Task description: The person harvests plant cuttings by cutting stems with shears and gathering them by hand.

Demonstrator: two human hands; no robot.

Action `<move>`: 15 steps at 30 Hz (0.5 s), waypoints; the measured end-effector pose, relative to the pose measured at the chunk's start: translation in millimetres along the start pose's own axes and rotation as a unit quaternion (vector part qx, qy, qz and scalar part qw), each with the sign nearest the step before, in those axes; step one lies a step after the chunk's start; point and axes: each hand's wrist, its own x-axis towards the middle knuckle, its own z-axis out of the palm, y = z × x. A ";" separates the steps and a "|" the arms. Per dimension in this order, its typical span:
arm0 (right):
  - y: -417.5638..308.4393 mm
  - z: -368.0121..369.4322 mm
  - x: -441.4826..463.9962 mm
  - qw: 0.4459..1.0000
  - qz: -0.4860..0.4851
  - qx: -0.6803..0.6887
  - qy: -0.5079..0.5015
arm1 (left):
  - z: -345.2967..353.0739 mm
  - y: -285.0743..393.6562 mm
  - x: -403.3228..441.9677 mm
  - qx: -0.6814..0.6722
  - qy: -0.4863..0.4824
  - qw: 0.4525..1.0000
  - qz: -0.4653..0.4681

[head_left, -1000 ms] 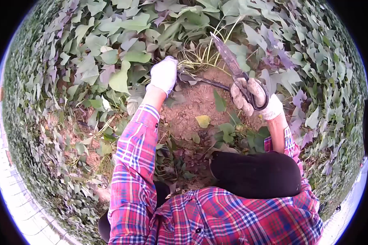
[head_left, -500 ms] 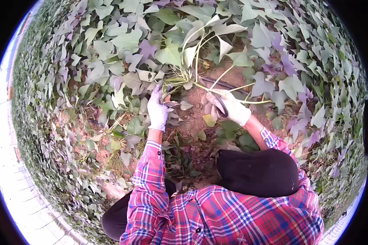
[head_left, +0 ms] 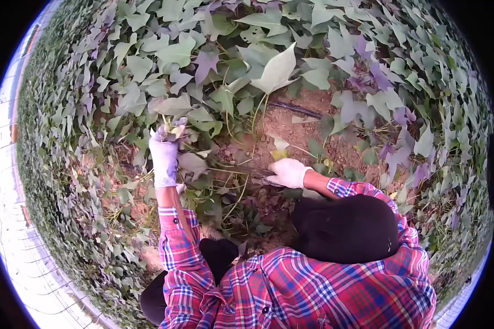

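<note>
My left hand (head_left: 164,156), in a white glove with soiled fingertips, is raised at the left and closed around a bunch of sweet potato vine leaves and stems (head_left: 173,130). Long cut-looking stems (head_left: 228,171) trail to the right of it, over the ground. My right hand (head_left: 289,174), also gloved, is low over the bare soil, its fingers curled and pointing left. A dark piece shows at its fingertips; the rest of the tool is hidden under the hand. Half a second ago a black looped handle showed in this hand.
Dense green and purple vine leaves (head_left: 175,52) spread all around. A black drip hose (head_left: 296,109) crosses the reddish soil (head_left: 307,129) ahead. My bent knee (head_left: 346,229) in dark trousers is close below my right hand. A pale strip (head_left: 24,257) borders the field at left.
My left hand has moved left and slightly down, carrying vines with it. The upright stems between my hands have shifted away. My right hand has moved down and a little left.
</note>
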 end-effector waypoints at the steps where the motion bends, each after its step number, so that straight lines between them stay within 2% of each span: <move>1: -1.6 2.2 -0.9 1.000 0.000 -0.001 0.001 | 24.7 28.6 -10.8 0.014 -0.094 0.995 -0.036; 2: -3.3 5.2 -1.0 1.000 0.015 -0.018 -0.015 | 47.5 20.2 -14.5 0.113 -0.159 0.977 0.083; 3: -3.5 6.3 -1.2 0.998 0.031 -0.034 -0.031 | 74.3 7.1 -16.5 0.197 -0.252 0.935 0.150; 4: -16.9 -9.0 -7.6 0.997 0.056 -0.019 -0.058 | 106.8 29.6 -35.5 0.358 -0.228 0.857 0.292; 5: 33.6 50.9 17.5 0.996 0.059 -0.021 -0.059 | 136.5 13.7 -40.7 0.335 -0.241 0.850 0.328; 6: 85.7 109.5 39.1 0.929 -0.199 -0.054 0.307 | 159.6 -3.6 -38.5 0.350 -0.244 0.843 0.328; 7: 72.0 88.1 29.1 0.930 -0.196 -0.057 0.307 | 172.9 -21.0 -26.1 0.391 -0.209 0.851 0.281; 8: 39.9 45.3 9.2 0.982 -0.092 -0.057 0.157 | 183.8 -37.3 -13.6 0.430 -0.174 0.855 0.232; 9: 18.5 12.1 -6.1 0.999 0.016 -0.052 0.002 | 175.1 -53.4 0.1 0.449 -0.112 0.855 0.235; 11: 37.5 5.9 -12.9 0.998 0.039 0.028 -0.029 | 145.7 -68.6 14.4 0.404 -0.021 0.904 0.138; 12: 56.7 10.9 -14.1 0.996 0.044 0.072 -0.030 | 131.4 -71.4 19.8 0.419 -0.044 0.907 0.017; 13: 30.9 -42.0 -44.0 0.960 0.188 0.185 -0.090 | 120.1 -107.8 27.0 0.320 -0.055 0.945 0.032; 14: 63.5 -23.9 -47.7 0.939 0.096 0.329 0.024 | 112.9 -150.9 33.8 0.253 -0.058 0.965 0.031; 15: 59.9 -37.1 -46.4 0.941 0.075 0.328 0.034 | 109.4 -176.1 38.0 0.184 -0.062 0.980 0.031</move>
